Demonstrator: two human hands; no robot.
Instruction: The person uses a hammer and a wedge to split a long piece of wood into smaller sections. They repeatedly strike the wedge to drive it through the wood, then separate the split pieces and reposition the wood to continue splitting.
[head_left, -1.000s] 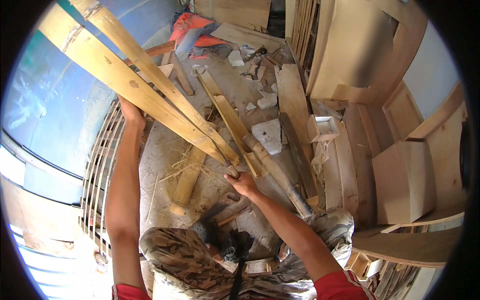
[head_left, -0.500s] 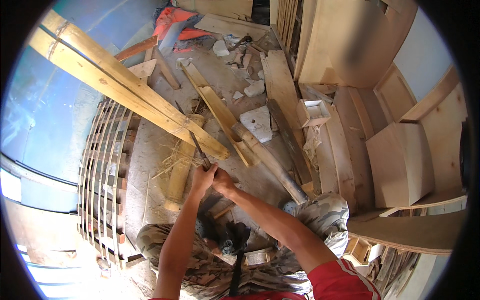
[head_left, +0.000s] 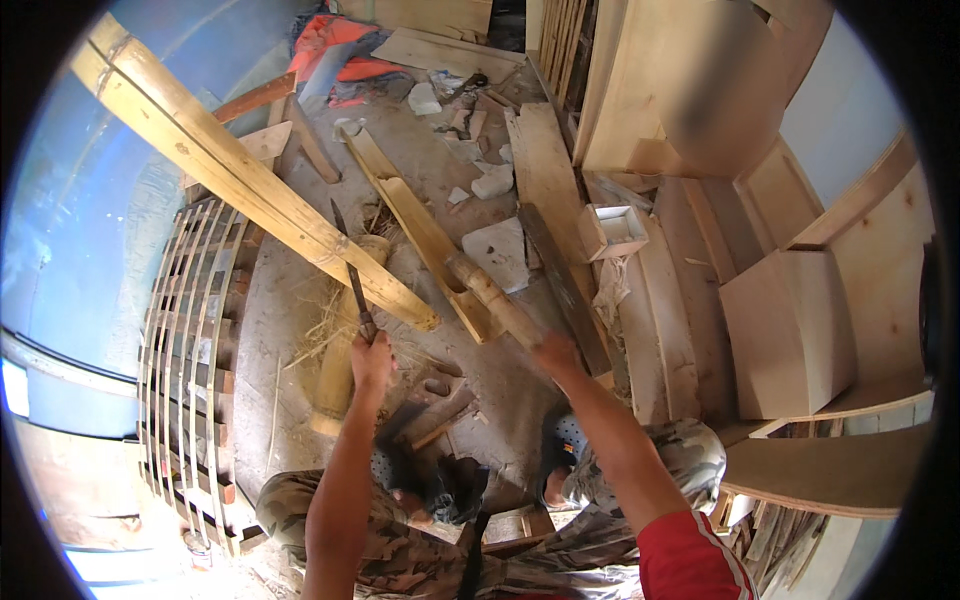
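At left, our split bamboo pole [head_left: 250, 192] slants over the floor [head_left: 505, 390]; we judge it stiff, fairly light and smooth-skinned, best held clear of its sharp split edges. The knife [head_left: 357, 290] shows on both sides of it, seemingly lodged in the split, our left hand [head_left: 372, 360] closed around its handle. Next, a thick round stick [head_left: 492, 295], probably heavy, has its near end wrapped by our right hand [head_left: 556, 354]. We can read no labels.

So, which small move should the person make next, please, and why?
Probably lift the stick with the right hand: that hand is on it, while the left hand grips the knife, its blade crossing the long bamboo. A tap might then help drive the blade.
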